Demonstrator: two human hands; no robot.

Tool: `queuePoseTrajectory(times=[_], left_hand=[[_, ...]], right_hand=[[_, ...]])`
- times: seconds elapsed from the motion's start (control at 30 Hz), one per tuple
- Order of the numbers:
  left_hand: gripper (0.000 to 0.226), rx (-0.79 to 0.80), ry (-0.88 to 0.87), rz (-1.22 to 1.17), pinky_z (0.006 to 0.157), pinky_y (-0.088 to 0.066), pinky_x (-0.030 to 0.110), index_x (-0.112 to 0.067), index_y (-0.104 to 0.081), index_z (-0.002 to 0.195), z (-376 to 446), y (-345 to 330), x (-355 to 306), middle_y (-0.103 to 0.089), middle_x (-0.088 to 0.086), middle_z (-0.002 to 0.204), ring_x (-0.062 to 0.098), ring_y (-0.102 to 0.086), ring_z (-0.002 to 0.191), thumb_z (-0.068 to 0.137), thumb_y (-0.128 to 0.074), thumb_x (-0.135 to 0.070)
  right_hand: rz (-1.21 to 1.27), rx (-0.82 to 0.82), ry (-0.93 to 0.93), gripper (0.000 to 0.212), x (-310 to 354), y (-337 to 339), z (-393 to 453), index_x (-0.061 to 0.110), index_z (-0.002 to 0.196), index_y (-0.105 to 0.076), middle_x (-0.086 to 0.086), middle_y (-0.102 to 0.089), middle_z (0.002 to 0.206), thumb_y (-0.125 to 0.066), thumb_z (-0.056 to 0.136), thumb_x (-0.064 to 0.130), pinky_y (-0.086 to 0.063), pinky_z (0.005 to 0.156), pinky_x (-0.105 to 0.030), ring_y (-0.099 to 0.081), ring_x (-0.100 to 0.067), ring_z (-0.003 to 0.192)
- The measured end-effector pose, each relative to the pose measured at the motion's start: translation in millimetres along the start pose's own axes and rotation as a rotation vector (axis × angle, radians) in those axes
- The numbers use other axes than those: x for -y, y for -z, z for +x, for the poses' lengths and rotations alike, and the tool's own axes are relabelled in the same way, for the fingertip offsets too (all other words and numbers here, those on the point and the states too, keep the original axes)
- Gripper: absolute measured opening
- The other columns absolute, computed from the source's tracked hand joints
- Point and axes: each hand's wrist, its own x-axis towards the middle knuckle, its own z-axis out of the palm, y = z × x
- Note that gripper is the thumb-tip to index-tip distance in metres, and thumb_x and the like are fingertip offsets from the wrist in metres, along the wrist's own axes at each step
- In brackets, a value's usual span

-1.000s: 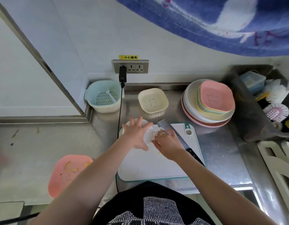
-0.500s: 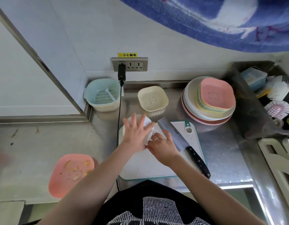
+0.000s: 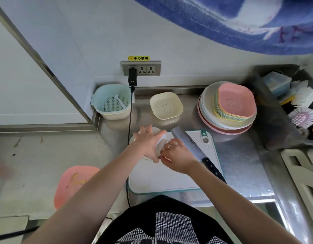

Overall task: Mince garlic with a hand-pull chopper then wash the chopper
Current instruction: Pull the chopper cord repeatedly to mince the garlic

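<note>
The white hand-pull chopper [image 3: 161, 144] stands at the far left corner of the white cutting board [image 3: 171, 180]. My left hand [image 3: 147, 143] lies flat over it with straight, spread fingers pressing down on its top. My right hand [image 3: 176, 156] is at the chopper's right side, fingers curled round its lid edge or pull handle; the exact part is hidden. No garlic shows inside the chopper, which is mostly covered by both hands.
A cleaver [image 3: 196, 154] lies diagonally on the board right of my hands. A cream dish [image 3: 167, 106] and a mint strainer basket [image 3: 111, 102] stand behind. Stacked plates [image 3: 227, 110] sit back right, a pink dish [image 3: 73, 184] with peels front left, a black cable [image 3: 130, 118] beside the board.
Both hands have shifted slightly on the chopper; my right hand has moved toward me along its right side. My left hand stays pressed flat on top.
</note>
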Motion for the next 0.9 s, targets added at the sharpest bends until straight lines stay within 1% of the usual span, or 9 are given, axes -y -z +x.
queuePoseTrajectory(times=[0.1,0.17,0.23,0.33,0.47,0.57,0.7,0.8,0.9], left_hand=[[0.113,-0.056,0.011,0.055,0.101,-0.030,0.061,-0.041,-0.008,0.142,-2.1,-3.8,-2.9,-0.004,0.016,0.148,0.044,-0.012,0.133,0.054,-0.078,-0.048],[0.114,-0.090,0.026,0.085,0.100,-0.031,0.059,-0.040,-0.008,0.142,-3.3,-3.2,0.2,-0.007,0.015,0.145,0.042,-0.015,0.130,0.053,-0.077,-0.049],[0.114,-0.093,0.055,0.073,0.099,-0.032,0.058,-0.041,-0.009,0.142,-4.7,-2.0,6.3,-0.011,0.014,0.143,0.041,-0.017,0.128,0.052,-0.078,-0.049],[0.113,-0.090,0.083,0.074,0.098,-0.033,0.056,-0.040,-0.010,0.141,-6.2,0.2,11.1,-0.011,0.014,0.142,0.041,-0.016,0.128,0.051,-0.078,-0.049],[0.111,-0.184,0.008,0.261,0.094,-0.035,0.052,-0.038,-0.012,0.141,-4.8,4.5,-6.3,-0.016,0.014,0.140,0.040,-0.019,0.125,0.052,-0.077,-0.050],[0.112,-0.210,0.006,0.358,0.094,-0.034,0.054,-0.038,-0.010,0.143,-3.3,6.9,-15.2,-0.015,0.016,0.140,0.041,-0.019,0.124,0.054,-0.076,-0.053],[0.111,-0.218,0.025,0.346,0.092,-0.036,0.052,-0.038,-0.012,0.142,-5.2,5.0,-16.9,-0.018,0.015,0.138,0.041,-0.021,0.123,0.053,-0.077,-0.048],[0.107,-0.221,0.040,0.308,0.091,-0.035,0.051,-0.037,-0.015,0.141,-4.9,6.8,-17.9,-0.021,0.013,0.136,0.040,-0.022,0.123,0.054,-0.077,-0.047],[0.109,-0.217,0.040,0.342,0.092,-0.034,0.052,-0.037,-0.013,0.143,-4.4,7.1,-21.3,-0.020,0.014,0.138,0.041,-0.021,0.124,0.055,-0.076,-0.046]], right_hand=[[-0.058,-0.006,-0.025,0.038,-4.4,2.0,-1.6,0.022,0.062,-0.068,0.006,-0.064,0.061,-0.040,0.085,0.036,-0.047,0.085,-0.033,-0.060,-0.018,0.071],[-0.136,0.118,-0.107,0.035,-17.5,2.5,-13.3,0.020,0.065,-0.064,0.004,-0.064,0.070,-0.040,0.088,0.032,-0.037,0.087,-0.035,-0.060,-0.019,0.078],[-0.177,0.357,-0.332,0.023,-43.1,8.5,-38.0,0.021,0.079,-0.062,0.002,-0.065,0.090,-0.042,0.090,0.025,-0.028,0.091,-0.037,-0.058,-0.019,0.096],[-0.307,0.490,-0.621,0.030,-72.5,27.5,-69.9,0.022,0.092,-0.066,0.003,-0.067,0.098,-0.037,0.093,0.030,-0.026,0.093,-0.037,-0.057,-0.018,0.102],[-0.193,0.459,-0.329,0.031,-32.8,24.4,-30.8,0.021,0.085,-0.064,0.001,-0.057,0.082,-0.034,0.093,0.028,-0.029,0.096,-0.039,-0.055,-0.021,0.095],[-0.155,0.303,-0.143,0.036,11.7,21.8,2.0,0.017,0.068,-0.070,0.000,-0.066,0.069,-0.042,0.087,0.030,-0.040,0.087,-0.034,-0.061,-0.019,0.080],[-0.256,0.472,-0.342,0.027,-13.8,21.2,-12.6,0.017,0.100,-0.068,0.000,-0.065,0.099,-0.043,0.095,0.027,-0.032,0.092,-0.038,-0.053,-0.022,0.105],[-0.251,0.536,-0.636,0.019,-45.6,27.9,-38.1,0.024,0.093,-0.066,0.004,-0.067,0.101,-0.048,0.088,0.023,-0.030,0.092,-0.037,-0.057,-0.019,0.105],[-0.193,0.508,-0.465,0.021,-35.4,24.4,-26.6,0.020,0.089,-0.065,0.001,-0.064,0.092,-0.044,0.087,0.022,-0.030,0.091,-0.039,-0.058,-0.022,0.102]])
